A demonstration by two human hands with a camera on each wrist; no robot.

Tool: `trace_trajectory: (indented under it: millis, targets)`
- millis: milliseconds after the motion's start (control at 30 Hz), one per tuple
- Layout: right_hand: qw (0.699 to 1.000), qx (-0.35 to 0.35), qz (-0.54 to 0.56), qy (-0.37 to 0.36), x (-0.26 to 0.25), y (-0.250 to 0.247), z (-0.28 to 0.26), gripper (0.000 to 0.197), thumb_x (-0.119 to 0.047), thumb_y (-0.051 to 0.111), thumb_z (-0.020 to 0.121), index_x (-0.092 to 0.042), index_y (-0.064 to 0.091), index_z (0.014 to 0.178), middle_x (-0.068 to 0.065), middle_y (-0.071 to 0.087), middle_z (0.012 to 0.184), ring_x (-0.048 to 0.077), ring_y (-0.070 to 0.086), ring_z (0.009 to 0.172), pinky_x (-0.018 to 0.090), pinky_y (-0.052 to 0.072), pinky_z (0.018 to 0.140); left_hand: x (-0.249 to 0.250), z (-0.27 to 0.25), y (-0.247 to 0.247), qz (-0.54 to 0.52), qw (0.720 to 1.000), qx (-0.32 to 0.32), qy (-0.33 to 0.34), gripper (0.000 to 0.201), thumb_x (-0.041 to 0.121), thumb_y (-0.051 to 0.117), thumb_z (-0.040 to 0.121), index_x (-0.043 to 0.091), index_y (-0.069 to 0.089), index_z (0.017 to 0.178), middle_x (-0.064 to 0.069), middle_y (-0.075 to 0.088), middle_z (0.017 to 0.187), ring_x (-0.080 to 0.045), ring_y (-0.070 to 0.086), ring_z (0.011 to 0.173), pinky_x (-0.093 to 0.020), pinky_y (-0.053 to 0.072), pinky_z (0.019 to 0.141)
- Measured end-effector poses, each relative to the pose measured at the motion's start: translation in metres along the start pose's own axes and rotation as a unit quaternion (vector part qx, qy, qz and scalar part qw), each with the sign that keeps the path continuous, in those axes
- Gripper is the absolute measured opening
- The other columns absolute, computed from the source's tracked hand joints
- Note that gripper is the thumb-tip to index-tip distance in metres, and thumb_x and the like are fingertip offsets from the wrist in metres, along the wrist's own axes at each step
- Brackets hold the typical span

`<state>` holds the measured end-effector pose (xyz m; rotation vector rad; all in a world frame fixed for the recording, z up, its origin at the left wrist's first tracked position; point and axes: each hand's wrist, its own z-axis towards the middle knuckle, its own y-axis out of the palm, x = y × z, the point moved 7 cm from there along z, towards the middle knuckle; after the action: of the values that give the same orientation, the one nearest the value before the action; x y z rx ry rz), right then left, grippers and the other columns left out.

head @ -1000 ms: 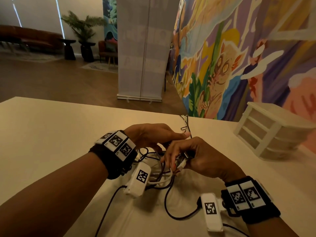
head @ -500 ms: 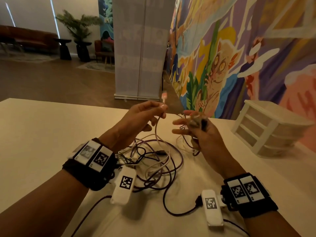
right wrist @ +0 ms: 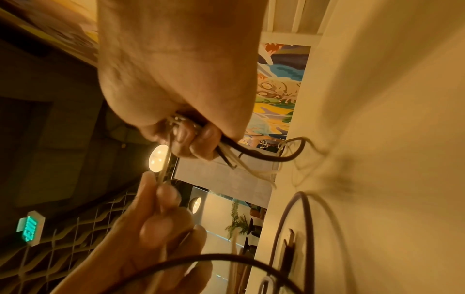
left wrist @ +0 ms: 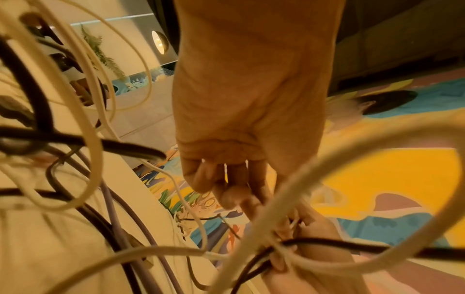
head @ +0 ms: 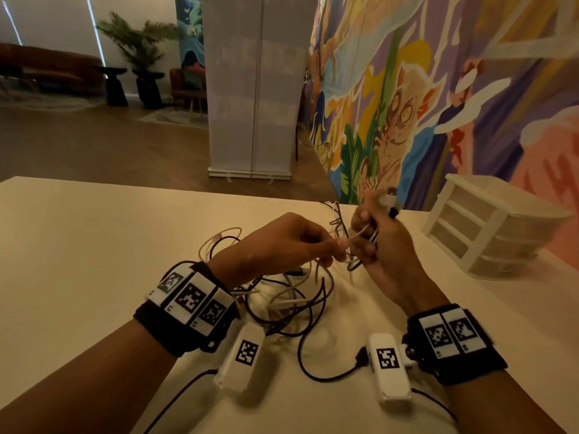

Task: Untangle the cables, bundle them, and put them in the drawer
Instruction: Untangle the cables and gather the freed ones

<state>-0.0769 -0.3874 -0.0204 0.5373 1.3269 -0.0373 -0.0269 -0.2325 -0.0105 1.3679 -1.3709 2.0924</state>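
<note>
Right hand [head: 385, 245], centre of the head view: fingers curled round a gathered bunch of thin white and dark cable strands, plug ends [head: 390, 200] protruding above the fist. Left hand [head: 282, 242], just beside it: thumb and fingertips pinching a white cable [head: 357, 234] that runs straight into the right fist. Remaining cables [head: 282, 302], white, purple and black, round and slack: a loose tangle on the pale, smooth table [head: 94, 245] below and between both wrists. White plastic drawer unit [head: 488, 227], drawers closed, right edge of the frame, well apart from the hands; bare tabletop between.
</note>
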Motion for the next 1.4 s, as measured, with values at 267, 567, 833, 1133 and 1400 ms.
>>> trace_trajectory:
  millis: [267,567,833,1133,1400]
  targets:
    - [0.936,0.059,0.347,-0.021,-0.007,-0.055,0.021,0.049,-0.053,0.046,0.111,-0.021,0.045,0.073,-0.008,0.045,0.061,0.007,0.047,0.050,0.024,0.047,0.058,0.005,-0.038,-0.016,-0.130,0.985,-0.113,-0.012,0.033,0.036,0.055,0.109,0.012,0.073,0.093,-0.007,0.072,0.099,-0.028,0.061,0.101,-0.059,0.045,0.110]
    - [0.985,0.036,0.165,-0.036,-0.021,-0.047,0.013,0.037,-0.035,0.068,0.101,-0.030,0.053,0.068,-0.005,0.013,0.055,0.012,0.008,0.046,0.027,0.015,0.050,0.013,-0.041,-0.028,-0.012,0.998,-0.066,-0.008,0.038,0.044,0.051,0.107,0.020,0.080,0.106,0.003,0.075,0.102,-0.018,0.065,0.099,-0.039,0.051,0.094]
    - [0.974,-0.102,-0.202,-0.017,0.001,0.005,-0.006,0.044,-0.044,0.069,0.098,-0.001,0.072,0.106,0.000,0.029,0.057,0.015,0.023,0.050,0.034,0.023,0.051,0.016,-0.003,-0.030,-0.019,0.995,0.084,0.043,0.040,0.046,0.051,0.108,0.017,0.078,0.106,0.000,0.072,0.091,-0.011,0.066,0.082,-0.037,0.063,0.079]
    - [0.994,0.016,0.098,-0.043,-0.030,-0.038,0.008,0.028,-0.031,0.061,0.106,-0.019,0.060,0.080,-0.008,0.027,0.050,0.007,0.020,0.043,0.022,0.019,0.048,0.011,-0.010,-0.039,-0.181,0.983,0.006,0.033,0.051,0.048,0.037,0.112,0.015,0.057,0.078,0.001,0.052,0.074,-0.018,0.052,0.075,-0.034,0.048,0.082]
    - [0.927,0.204,-0.300,-0.098,-0.021,-0.057,0.004,0.043,-0.051,0.093,0.076,-0.026,0.073,0.105,-0.011,0.073,0.096,0.009,0.068,0.088,0.033,0.055,0.079,0.010,0.001,-0.037,-0.101,0.994,0.026,0.038,0.041,0.034,0.040,0.114,0.008,0.069,0.099,-0.001,0.046,0.077,-0.013,0.049,0.074,-0.028,0.047,0.078]
